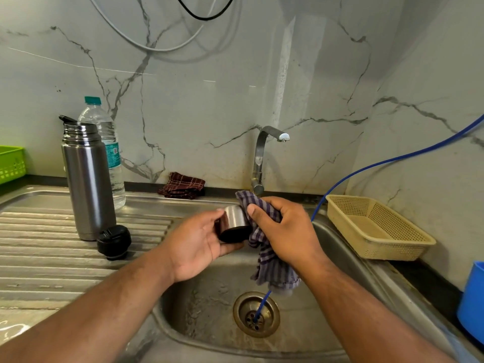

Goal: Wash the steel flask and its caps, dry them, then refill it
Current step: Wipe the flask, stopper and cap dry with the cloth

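Though apart, two caps (pixel 234 220) (pixel 114 242), one flask (pixel 87 184).

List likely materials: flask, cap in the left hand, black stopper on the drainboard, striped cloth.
Flask: brushed stainless steel, by its grey sheen and streaky reflections.
Cap, held by the left hand: same brushed steel outside; dark lining, probably plastic.
Black stopper: matte moulded plastic, likely.
Striped cloth, gripped by the right hand: woven fabric, probably cotton; it folds and hangs limp.

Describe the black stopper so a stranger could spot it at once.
Start at the ribbed drainboard left of the sink. The steel flask stands on it, and the stopper lies at the flask's foot, nearer the sink. It is the only black, round piece there.
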`<state>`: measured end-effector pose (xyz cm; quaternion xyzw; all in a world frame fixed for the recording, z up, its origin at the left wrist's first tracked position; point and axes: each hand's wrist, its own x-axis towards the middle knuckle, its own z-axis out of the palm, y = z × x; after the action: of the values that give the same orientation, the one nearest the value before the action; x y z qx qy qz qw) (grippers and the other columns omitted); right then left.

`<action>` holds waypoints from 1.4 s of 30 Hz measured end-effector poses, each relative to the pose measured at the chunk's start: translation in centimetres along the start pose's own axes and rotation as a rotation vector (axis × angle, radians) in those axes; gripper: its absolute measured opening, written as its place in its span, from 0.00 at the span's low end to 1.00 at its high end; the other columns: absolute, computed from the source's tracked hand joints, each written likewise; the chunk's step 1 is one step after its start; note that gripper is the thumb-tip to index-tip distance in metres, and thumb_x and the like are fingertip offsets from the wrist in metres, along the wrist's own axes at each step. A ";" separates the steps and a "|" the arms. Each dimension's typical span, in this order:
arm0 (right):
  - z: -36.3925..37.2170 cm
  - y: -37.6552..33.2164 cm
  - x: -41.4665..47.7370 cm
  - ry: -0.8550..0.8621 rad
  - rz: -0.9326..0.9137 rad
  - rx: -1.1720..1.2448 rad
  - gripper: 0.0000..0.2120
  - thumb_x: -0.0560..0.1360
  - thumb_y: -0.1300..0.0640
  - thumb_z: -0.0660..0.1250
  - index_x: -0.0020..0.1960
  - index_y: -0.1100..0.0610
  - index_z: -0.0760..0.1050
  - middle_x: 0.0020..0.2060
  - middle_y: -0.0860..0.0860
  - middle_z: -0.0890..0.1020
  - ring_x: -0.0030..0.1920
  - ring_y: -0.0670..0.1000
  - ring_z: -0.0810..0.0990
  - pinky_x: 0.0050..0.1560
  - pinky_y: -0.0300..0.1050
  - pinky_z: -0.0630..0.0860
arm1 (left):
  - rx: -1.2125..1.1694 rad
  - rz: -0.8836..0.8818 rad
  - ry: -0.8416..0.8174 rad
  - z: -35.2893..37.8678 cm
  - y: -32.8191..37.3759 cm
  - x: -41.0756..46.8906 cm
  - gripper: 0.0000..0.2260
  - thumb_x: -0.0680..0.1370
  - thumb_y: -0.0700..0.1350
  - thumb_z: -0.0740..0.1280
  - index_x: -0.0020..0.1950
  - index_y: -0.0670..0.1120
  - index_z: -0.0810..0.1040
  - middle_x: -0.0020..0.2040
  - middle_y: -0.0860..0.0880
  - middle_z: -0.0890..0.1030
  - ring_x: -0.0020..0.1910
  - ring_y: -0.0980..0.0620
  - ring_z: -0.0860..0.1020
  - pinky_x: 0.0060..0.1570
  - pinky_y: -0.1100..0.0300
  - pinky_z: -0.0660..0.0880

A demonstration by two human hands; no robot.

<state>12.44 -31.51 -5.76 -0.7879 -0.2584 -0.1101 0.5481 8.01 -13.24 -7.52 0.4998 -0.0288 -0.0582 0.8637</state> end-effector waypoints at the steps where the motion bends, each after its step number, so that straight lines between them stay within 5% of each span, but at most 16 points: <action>1: -0.1 -0.1 0.0 0.013 -0.005 0.014 0.05 0.80 0.49 0.69 0.51 0.48 0.84 0.41 0.43 0.87 0.42 0.41 0.85 0.42 0.37 0.82 | -0.016 0.024 0.005 0.0 0.0 0.1 0.22 0.82 0.47 0.61 0.73 0.36 0.71 0.64 0.33 0.80 0.66 0.37 0.79 0.69 0.43 0.75; 7: -0.2 -1.3 -0.3 -0.028 -0.061 0.143 0.08 0.81 0.51 0.69 0.57 0.50 0.84 0.45 0.43 0.88 0.47 0.42 0.86 0.49 0.40 0.83 | -0.040 0.131 -0.101 0.2 0.4 0.0 0.28 0.69 0.50 0.81 0.65 0.38 0.82 0.62 0.37 0.82 0.61 0.45 0.82 0.60 0.54 0.80; 12: -0.2 -1.0 -0.2 -0.041 -0.040 0.132 0.06 0.81 0.51 0.69 0.56 0.48 0.83 0.46 0.44 0.88 0.47 0.43 0.86 0.52 0.46 0.83 | 0.075 0.135 -0.017 1.2 -0.2 -0.1 0.21 0.77 0.47 0.70 0.67 0.39 0.77 0.60 0.38 0.84 0.62 0.42 0.82 0.64 0.45 0.78; 16: 0.3 -1.9 -0.6 -0.103 -0.144 0.133 0.06 0.80 0.53 0.70 0.56 0.49 0.83 0.45 0.43 0.87 0.47 0.42 0.86 0.49 0.38 0.81 | 0.183 0.195 0.049 1.3 -0.2 -0.2 0.27 0.73 0.54 0.69 0.67 0.40 0.78 0.60 0.41 0.84 0.62 0.45 0.83 0.64 0.47 0.78; 20: 0.1 -0.8 0.0 -0.007 -0.039 0.034 0.06 0.80 0.48 0.69 0.54 0.47 0.82 0.43 0.43 0.87 0.44 0.41 0.85 0.47 0.42 0.82 | 0.156 0.177 0.023 1.4 -0.1 -0.1 0.30 0.76 0.62 0.63 0.69 0.43 0.75 0.63 0.40 0.83 0.65 0.44 0.81 0.68 0.48 0.76; 26: -0.1 -1.0 -0.1 -0.028 -0.152 -0.081 0.09 0.80 0.49 0.70 0.57 0.51 0.83 0.44 0.43 0.86 0.45 0.39 0.84 0.45 0.37 0.81 | 0.084 0.133 -0.008 1.3 -0.3 -0.1 0.22 0.85 0.56 0.53 0.71 0.45 0.76 0.65 0.40 0.81 0.61 0.46 0.81 0.65 0.50 0.77; 33: -0.5 -0.8 0.0 0.018 -0.124 -0.104 0.07 0.80 0.48 0.70 0.56 0.49 0.83 0.43 0.41 0.86 0.45 0.37 0.83 0.44 0.31 0.78 | 0.055 0.155 0.021 0.6 -0.3 0.4 0.19 0.81 0.44 0.64 0.69 0.37 0.75 0.60 0.39 0.84 0.59 0.46 0.83 0.58 0.56 0.81; 38: -0.5 -0.9 -0.2 -0.020 -0.123 -0.046 0.09 0.81 0.50 0.69 0.58 0.51 0.83 0.46 0.43 0.87 0.47 0.39 0.84 0.48 0.39 0.81 | 0.102 0.148 -0.024 0.2 -0.1 0.3 0.34 0.63 0.52 0.85 0.64 0.39 0.81 0.60 0.40 0.84 0.59 0.45 0.83 0.56 0.52 0.81; 42: -0.3 -1.1 -0.1 -0.036 -0.130 -0.029 0.09 0.81 0.50 0.70 0.58 0.52 0.83 0.46 0.44 0.87 0.47 0.41 0.85 0.49 0.44 0.83 | 0.135 0.180 0.025 0.8 -0.4 0.2 0.32 0.66 0.54 0.80 0.65 0.40 0.80 0.61 0.39 0.83 0.61 0.43 0.82 0.59 0.48 0.81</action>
<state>11.84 -31.49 -4.82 -0.7791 -0.3171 -0.1348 0.5237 8.10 -14.19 -7.46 0.5529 -0.0667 0.0280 0.8301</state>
